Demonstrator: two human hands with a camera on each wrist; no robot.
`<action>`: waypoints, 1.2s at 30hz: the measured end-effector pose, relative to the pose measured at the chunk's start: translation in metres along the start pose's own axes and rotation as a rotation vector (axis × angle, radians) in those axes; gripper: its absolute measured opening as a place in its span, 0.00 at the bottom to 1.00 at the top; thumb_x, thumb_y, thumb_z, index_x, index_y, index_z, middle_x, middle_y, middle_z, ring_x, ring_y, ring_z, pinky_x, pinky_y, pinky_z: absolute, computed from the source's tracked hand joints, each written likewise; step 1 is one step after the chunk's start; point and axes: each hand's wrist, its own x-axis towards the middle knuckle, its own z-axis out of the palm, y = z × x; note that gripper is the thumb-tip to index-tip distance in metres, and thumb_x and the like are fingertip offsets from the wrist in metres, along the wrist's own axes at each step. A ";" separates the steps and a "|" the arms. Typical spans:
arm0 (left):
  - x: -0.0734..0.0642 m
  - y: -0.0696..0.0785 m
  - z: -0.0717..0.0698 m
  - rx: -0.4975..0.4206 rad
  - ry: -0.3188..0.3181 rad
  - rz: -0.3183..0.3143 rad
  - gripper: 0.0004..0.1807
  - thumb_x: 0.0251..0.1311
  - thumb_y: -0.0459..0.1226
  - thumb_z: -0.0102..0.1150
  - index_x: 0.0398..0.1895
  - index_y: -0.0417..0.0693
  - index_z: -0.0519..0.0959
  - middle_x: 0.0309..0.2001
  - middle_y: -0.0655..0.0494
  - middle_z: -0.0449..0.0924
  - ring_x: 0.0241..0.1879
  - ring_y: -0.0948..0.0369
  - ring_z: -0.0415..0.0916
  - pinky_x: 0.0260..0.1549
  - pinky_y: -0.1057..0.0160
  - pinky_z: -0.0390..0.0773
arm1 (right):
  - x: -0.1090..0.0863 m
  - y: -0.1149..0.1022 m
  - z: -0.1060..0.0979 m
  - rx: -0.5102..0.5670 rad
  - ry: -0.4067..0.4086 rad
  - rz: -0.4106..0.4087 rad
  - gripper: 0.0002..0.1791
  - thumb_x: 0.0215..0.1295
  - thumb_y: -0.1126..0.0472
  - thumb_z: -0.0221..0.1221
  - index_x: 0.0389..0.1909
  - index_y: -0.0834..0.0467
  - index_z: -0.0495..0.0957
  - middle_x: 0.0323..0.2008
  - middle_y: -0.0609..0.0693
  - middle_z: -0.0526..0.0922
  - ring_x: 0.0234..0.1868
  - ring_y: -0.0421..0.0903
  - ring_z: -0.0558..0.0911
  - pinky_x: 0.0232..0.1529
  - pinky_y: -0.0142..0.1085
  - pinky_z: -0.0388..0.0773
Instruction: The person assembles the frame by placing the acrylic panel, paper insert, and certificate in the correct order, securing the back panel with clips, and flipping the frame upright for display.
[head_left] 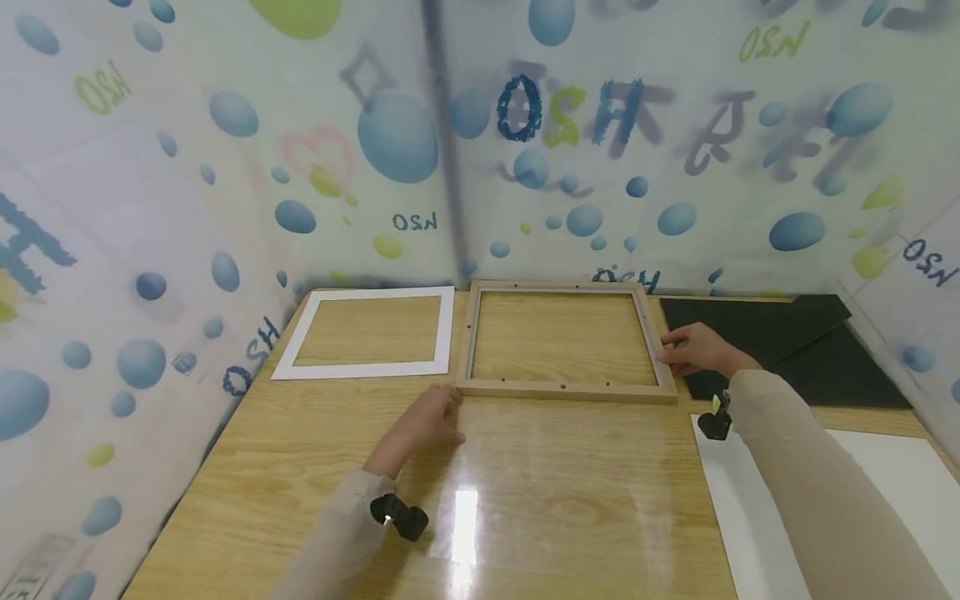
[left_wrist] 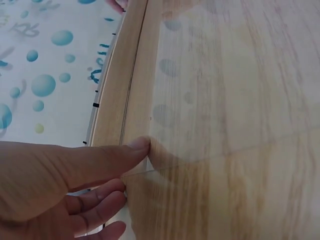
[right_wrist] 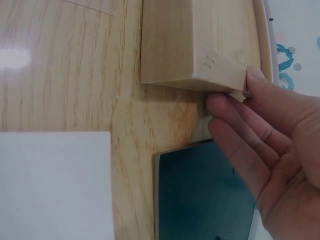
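Note:
A light wooden picture frame lies at the back of the table, its rails around bare tabletop. My right hand grips its right rail. In the right wrist view the thumb lies over the frame's end and the fingers curl below it. My left hand is at the front left corner, fingertips at the rail and thumb apart from it in the head view. The left wrist view has the thumb against the frame's front edge, beside the corner of a clear sheet that lies before the frame.
A white mat board with a cut-out window lies left of the frame. To the right lies a black backing board with a flap on it. White sheets lie at the right front, under the right forearm. A printed curtain stands behind the table.

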 end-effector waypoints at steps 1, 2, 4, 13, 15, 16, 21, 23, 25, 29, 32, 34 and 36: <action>0.001 0.000 0.000 -0.006 0.000 0.003 0.28 0.38 0.30 0.73 0.45 0.34 0.72 0.37 0.45 0.71 0.38 0.52 0.72 0.40 0.56 0.73 | 0.000 -0.001 0.000 -0.004 0.002 -0.001 0.32 0.61 0.62 0.59 0.56 0.81 0.61 0.28 0.56 0.82 0.28 0.46 0.82 0.34 0.44 0.79; 0.001 -0.001 0.001 -0.009 -0.001 0.005 0.28 0.37 0.29 0.73 0.45 0.33 0.72 0.37 0.45 0.71 0.38 0.52 0.72 0.39 0.56 0.73 | -0.001 -0.001 0.000 -0.006 0.004 -0.001 0.31 0.61 0.62 0.59 0.56 0.80 0.61 0.27 0.56 0.82 0.27 0.46 0.81 0.34 0.44 0.79; 0.002 -0.001 0.001 -0.018 -0.007 -0.005 0.29 0.37 0.29 0.73 0.46 0.34 0.73 0.37 0.45 0.71 0.39 0.52 0.72 0.40 0.56 0.73 | -0.001 0.000 0.000 -0.010 0.006 -0.001 0.31 0.61 0.62 0.59 0.56 0.80 0.61 0.27 0.55 0.82 0.27 0.46 0.81 0.34 0.44 0.79; 0.003 0.001 0.000 -0.023 -0.013 0.013 0.27 0.35 0.27 0.73 0.44 0.34 0.74 0.35 0.46 0.72 0.38 0.52 0.72 0.40 0.56 0.73 | -0.002 -0.001 0.002 -0.008 0.006 -0.016 0.31 0.61 0.62 0.59 0.55 0.81 0.61 0.27 0.57 0.83 0.28 0.47 0.82 0.34 0.44 0.79; 0.003 0.001 0.000 -0.014 -0.014 0.017 0.27 0.36 0.27 0.73 0.44 0.34 0.74 0.35 0.46 0.72 0.37 0.52 0.72 0.39 0.56 0.73 | -0.002 -0.001 0.002 -0.005 0.007 -0.014 0.31 0.61 0.63 0.59 0.55 0.81 0.61 0.27 0.57 0.83 0.28 0.47 0.82 0.33 0.44 0.79; 0.003 0.001 0.000 -0.010 -0.013 0.017 0.28 0.36 0.27 0.73 0.45 0.34 0.74 0.35 0.46 0.72 0.37 0.52 0.72 0.39 0.56 0.73 | -0.002 -0.001 0.002 -0.004 0.006 -0.014 0.31 0.61 0.63 0.59 0.55 0.81 0.61 0.27 0.57 0.83 0.28 0.47 0.82 0.33 0.44 0.79; 0.002 0.002 -0.001 0.004 -0.024 0.010 0.29 0.37 0.28 0.73 0.47 0.33 0.73 0.35 0.45 0.71 0.38 0.51 0.72 0.39 0.56 0.73 | -0.002 -0.002 0.003 -0.002 0.005 -0.004 0.31 0.61 0.63 0.59 0.56 0.81 0.61 0.27 0.57 0.83 0.27 0.47 0.82 0.33 0.44 0.79; 0.002 0.003 -0.001 0.013 -0.032 0.004 0.30 0.38 0.29 0.73 0.48 0.33 0.73 0.36 0.45 0.72 0.38 0.51 0.72 0.39 0.56 0.73 | -0.001 -0.001 0.003 -0.004 0.007 0.000 0.30 0.61 0.63 0.59 0.56 0.81 0.61 0.27 0.57 0.83 0.27 0.47 0.82 0.33 0.43 0.79; 0.002 0.003 -0.001 0.027 -0.036 0.003 0.30 0.38 0.30 0.73 0.49 0.34 0.73 0.36 0.45 0.72 0.39 0.51 0.72 0.39 0.56 0.73 | -0.001 -0.001 0.003 -0.008 0.010 0.000 0.30 0.62 0.63 0.58 0.56 0.81 0.61 0.27 0.57 0.83 0.27 0.46 0.82 0.33 0.43 0.79; 0.001 0.004 -0.003 0.058 -0.045 0.013 0.31 0.39 0.31 0.73 0.50 0.34 0.72 0.37 0.44 0.72 0.39 0.51 0.72 0.39 0.56 0.73 | -0.001 0.000 0.003 -0.011 0.015 -0.006 0.31 0.61 0.63 0.58 0.56 0.81 0.60 0.27 0.57 0.82 0.27 0.46 0.82 0.33 0.43 0.79; -0.001 0.005 -0.003 0.067 -0.048 0.012 0.32 0.39 0.32 0.73 0.51 0.34 0.72 0.37 0.45 0.71 0.39 0.51 0.72 0.38 0.56 0.73 | 0.000 0.000 0.003 -0.013 0.016 -0.012 0.30 0.61 0.63 0.59 0.56 0.81 0.61 0.27 0.56 0.82 0.27 0.46 0.82 0.33 0.43 0.79; -0.002 0.005 -0.003 0.069 -0.046 0.008 0.33 0.39 0.32 0.73 0.51 0.35 0.71 0.37 0.45 0.70 0.39 0.52 0.72 0.38 0.56 0.73 | 0.000 0.000 0.003 -0.012 0.015 -0.016 0.30 0.61 0.63 0.59 0.55 0.81 0.61 0.27 0.56 0.82 0.27 0.46 0.82 0.33 0.43 0.79; -0.002 0.005 -0.003 0.069 -0.045 0.002 0.33 0.39 0.32 0.73 0.52 0.36 0.71 0.37 0.46 0.70 0.39 0.52 0.72 0.37 0.57 0.73 | 0.000 0.000 0.003 -0.015 0.014 -0.020 0.30 0.61 0.63 0.59 0.55 0.81 0.61 0.27 0.56 0.82 0.27 0.45 0.81 0.33 0.43 0.79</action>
